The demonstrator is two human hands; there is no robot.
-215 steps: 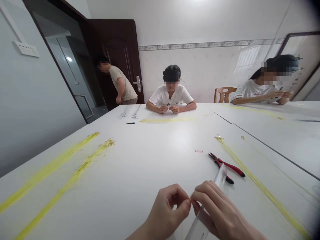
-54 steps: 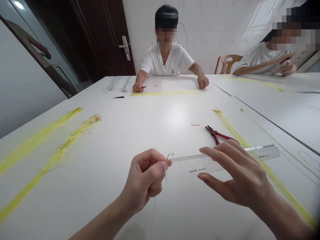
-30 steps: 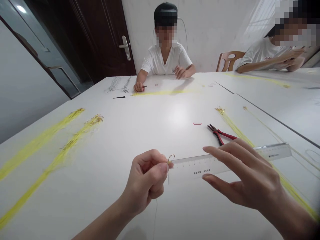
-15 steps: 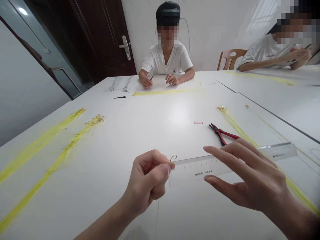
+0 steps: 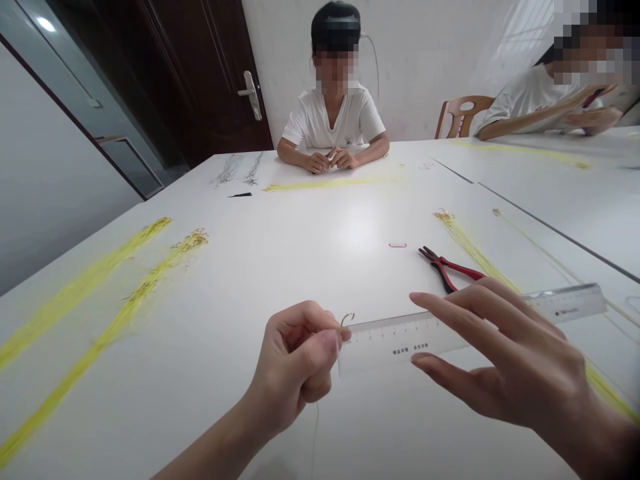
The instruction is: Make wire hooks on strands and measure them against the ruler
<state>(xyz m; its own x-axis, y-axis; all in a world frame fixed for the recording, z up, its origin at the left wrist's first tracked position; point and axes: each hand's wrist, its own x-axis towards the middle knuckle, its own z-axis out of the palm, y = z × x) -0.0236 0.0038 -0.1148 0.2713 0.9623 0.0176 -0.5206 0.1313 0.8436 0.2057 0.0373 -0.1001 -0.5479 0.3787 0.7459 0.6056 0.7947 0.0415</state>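
Note:
My left hand (image 5: 300, 357) is closed, its thumb and forefinger pinching a small gold fish hook (image 5: 347, 319) whose bend sticks up from the fingertips. A thin pale line (image 5: 316, 427) hangs below this hand. The pinch is at the left end of a clear plastic ruler (image 5: 385, 337). My right hand (image 5: 505, 353) spans the ruler's width, with the thumb along the near edge and the fingers across the far edge. Part of the ruler is hidden behind that hand. Just beyond my right fingers lie red and black pliers (image 5: 445, 267).
Bundles of yellow line with hooks (image 5: 150, 273) lie at the left, another bundle (image 5: 465, 243) at the right. A small red-edged piece (image 5: 397, 245) is mid-table. Opposite sits a person (image 5: 335, 120) behind more yellow line (image 5: 320, 185); another person (image 5: 540, 107) is far right.
My right hand and the ruler's right end have shifted slightly right; my left hand keeps its pinch. The person opposite has brought both hands together. The person at right has moved their hands.

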